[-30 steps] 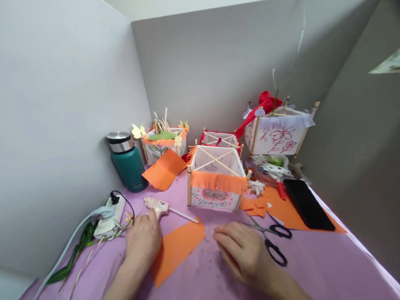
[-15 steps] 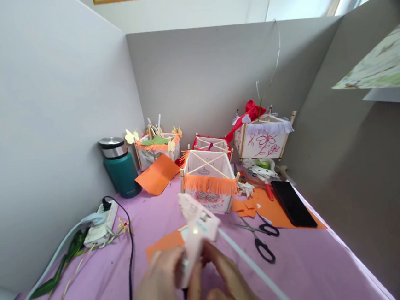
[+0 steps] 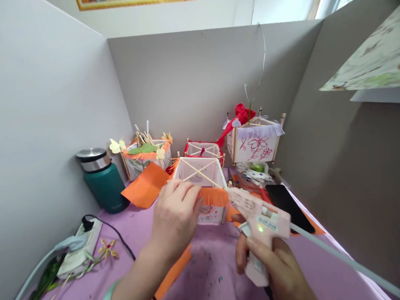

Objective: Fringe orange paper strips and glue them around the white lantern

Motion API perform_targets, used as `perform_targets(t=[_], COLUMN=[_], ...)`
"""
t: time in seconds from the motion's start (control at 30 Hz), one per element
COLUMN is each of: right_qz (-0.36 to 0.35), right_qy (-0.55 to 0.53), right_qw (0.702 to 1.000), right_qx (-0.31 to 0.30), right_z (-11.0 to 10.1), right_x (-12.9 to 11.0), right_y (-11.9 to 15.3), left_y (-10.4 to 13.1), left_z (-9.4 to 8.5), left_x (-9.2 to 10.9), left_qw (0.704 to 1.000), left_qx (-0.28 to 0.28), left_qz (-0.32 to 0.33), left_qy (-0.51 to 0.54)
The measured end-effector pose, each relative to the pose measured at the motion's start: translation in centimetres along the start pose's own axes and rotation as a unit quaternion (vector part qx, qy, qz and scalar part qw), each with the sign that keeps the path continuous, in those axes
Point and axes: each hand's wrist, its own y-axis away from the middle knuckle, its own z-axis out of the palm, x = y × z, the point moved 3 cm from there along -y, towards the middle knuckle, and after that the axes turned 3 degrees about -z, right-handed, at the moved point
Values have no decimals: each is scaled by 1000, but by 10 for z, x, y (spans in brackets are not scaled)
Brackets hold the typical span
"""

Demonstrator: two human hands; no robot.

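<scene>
In my right hand (image 3: 269, 260) is a pale pink glue gun (image 3: 261, 219), my fingers wrapped round its handle. A small green light glows on the gun, and a long white glue stick runs out of its back. The nozzle is close to the right front corner of a white paper box (image 3: 206, 170) with wooden stick edges. An orange paper fringe (image 3: 214, 196) runs along the box's near top edge. My left hand (image 3: 177, 212) is closed at the left end of that fringe, hiding the box's left front corner; the fingertips are partly hidden.
A teal bottle (image 3: 104, 183), orange paper (image 3: 145, 184) and a decorated box of sticks (image 3: 147, 156) stand left. A power strip (image 3: 79, 252) and black cord (image 3: 120, 241) lie nearer. A phone (image 3: 289, 207) and a flower-drawn box (image 3: 257, 145) are right; grey partitions surround the table.
Both hands were together at the glue gun in front. Now my left hand has moved forward to the box's fringe, and my right hand alone holds the gun, farther right by the box.
</scene>
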Motion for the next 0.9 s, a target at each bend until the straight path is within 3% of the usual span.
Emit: perform_targets(t=[0.23,0.43,0.6,0.9], right_qz=[70,115,135,146], right_qy=[-85,-139,-123,-68], right_qw=[993,982,981,983], right_qx=[-37,-53,-69,-89], right_z=[8,13,18,21], right_x=[-9,-12,-14,-14], right_y=[-27,-49,-57,-61], left_y=[-13,-9,-5,-3], left_z=[28,35,37,40], left_x=[-22,-27,-30,-34], left_qw=[998,999,999,999], left_qx=[-34,-8,27,39], left_qz=[5,13,16,18], left_qy=[-53,-46,-27,-24])
